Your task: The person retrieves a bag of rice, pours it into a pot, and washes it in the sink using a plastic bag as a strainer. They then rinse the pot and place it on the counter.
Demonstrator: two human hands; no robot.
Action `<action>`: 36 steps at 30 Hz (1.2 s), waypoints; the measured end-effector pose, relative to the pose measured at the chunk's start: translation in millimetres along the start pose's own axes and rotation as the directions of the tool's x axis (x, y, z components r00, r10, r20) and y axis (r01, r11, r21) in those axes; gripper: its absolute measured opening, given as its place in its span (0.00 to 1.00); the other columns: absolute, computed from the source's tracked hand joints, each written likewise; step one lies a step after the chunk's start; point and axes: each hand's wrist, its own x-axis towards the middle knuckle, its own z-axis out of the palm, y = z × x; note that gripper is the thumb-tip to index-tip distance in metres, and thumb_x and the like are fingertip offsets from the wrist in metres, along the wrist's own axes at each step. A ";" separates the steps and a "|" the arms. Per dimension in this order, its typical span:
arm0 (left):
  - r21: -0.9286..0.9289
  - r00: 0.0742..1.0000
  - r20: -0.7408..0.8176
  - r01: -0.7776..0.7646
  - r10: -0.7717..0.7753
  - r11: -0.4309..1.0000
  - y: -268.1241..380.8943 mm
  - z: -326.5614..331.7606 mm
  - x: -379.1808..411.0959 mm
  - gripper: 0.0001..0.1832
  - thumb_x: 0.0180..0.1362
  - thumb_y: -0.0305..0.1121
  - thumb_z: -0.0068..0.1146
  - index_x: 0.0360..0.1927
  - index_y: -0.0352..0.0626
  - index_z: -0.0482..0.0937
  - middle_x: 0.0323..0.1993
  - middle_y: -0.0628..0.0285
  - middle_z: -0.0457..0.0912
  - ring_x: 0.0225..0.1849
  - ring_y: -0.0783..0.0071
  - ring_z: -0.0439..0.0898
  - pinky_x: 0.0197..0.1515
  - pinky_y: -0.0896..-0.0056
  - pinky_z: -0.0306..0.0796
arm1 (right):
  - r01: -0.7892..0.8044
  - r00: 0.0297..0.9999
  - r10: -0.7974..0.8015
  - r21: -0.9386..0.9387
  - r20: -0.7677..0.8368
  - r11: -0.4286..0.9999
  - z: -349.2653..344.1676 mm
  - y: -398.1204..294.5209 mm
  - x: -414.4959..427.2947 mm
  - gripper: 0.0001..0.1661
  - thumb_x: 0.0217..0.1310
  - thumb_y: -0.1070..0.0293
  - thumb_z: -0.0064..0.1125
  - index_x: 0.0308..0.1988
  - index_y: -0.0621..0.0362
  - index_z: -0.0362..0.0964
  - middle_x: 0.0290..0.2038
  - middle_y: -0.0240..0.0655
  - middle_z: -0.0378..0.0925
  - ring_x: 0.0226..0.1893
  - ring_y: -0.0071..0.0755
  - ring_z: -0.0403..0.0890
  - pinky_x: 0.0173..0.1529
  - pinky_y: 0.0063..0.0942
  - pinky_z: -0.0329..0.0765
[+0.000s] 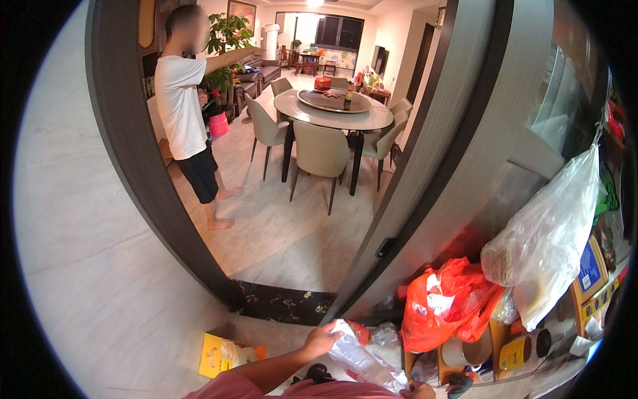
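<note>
My left hand [320,341] grips the upper end of a crumpled white plastic bag [363,356]. The bag is stretched slantwise in front of my body, and some red shows on it. At the bottom edge of the view, my right hand [421,390] is at the bag's lower end with fingers curled on it; part of this hand is cut off. Below and behind the bag, a red package [360,331] and a clear plastic bag [386,334] lie on the floor near the sliding door [423,189].
A person [182,99] stands beyond the dark stone threshold [284,301], one arm stretched out, near a round dining table [334,112] with chairs. A yellow box [212,356] sits at lower left. A red bag [448,309] and a hanging translucent bag [548,234] crowd the right shelves.
</note>
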 end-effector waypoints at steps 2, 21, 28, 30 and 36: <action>0.024 1.000 0.011 0.021 -0.021 0.999 2.4 -5.3 0.5 0.37 0.62 0.56 0.59 0.68 0.44 0.73 0.54 0.44 0.83 0.55 0.49 0.83 0.56 0.59 0.75 | 0.011 0.999 -0.012 0.014 0.048 1.000 -11.6 -13.2 0.5 0.24 0.54 0.54 0.70 0.46 0.57 0.76 0.31 0.46 0.82 0.31 0.51 0.81 0.38 0.46 0.77; -0.147 0.933 0.359 0.098 -0.039 0.984 22.1 -0.4 12.3 0.21 0.63 0.51 0.63 0.46 0.44 0.87 0.31 0.64 0.89 0.26 0.74 0.81 0.34 0.70 0.74 | -0.017 1.000 0.021 -0.157 0.019 0.987 -13.7 6.3 1.6 0.32 0.56 0.47 0.69 0.52 0.59 0.77 0.36 0.52 0.83 0.37 0.58 0.82 0.42 0.49 0.78; -0.344 0.896 0.443 0.211 -0.040 0.915 32.8 2.4 4.7 0.24 0.64 0.52 0.63 0.46 0.37 0.86 0.31 0.62 0.89 0.28 0.77 0.79 0.36 0.72 0.72 | 0.008 1.000 -0.010 -0.168 -0.013 0.986 -2.4 38.9 4.1 0.24 0.59 0.50 0.67 0.43 0.61 0.79 0.35 0.50 0.83 0.35 0.54 0.83 0.40 0.45 0.79; -0.407 0.906 0.420 0.242 -0.055 0.881 38.4 3.1 1.3 0.23 0.65 0.49 0.63 0.46 0.36 0.85 0.30 0.61 0.88 0.28 0.77 0.80 0.36 0.73 0.72 | 0.075 0.997 -0.074 0.053 -0.023 0.996 -5.9 50.1 3.5 0.20 0.61 0.53 0.65 0.41 0.61 0.79 0.34 0.47 0.83 0.33 0.47 0.83 0.39 0.42 0.78; -0.509 0.951 0.305 0.214 -0.058 0.834 48.0 10.6 -4.5 0.18 0.68 0.43 0.62 0.46 0.36 0.85 0.31 0.61 0.88 0.27 0.78 0.80 0.35 0.74 0.73 | -0.140 0.989 0.146 0.207 -0.012 0.968 -47.1 53.7 0.6 0.18 0.66 0.60 0.64 0.49 0.62 0.79 0.30 0.39 0.85 0.28 0.36 0.82 0.39 0.33 0.78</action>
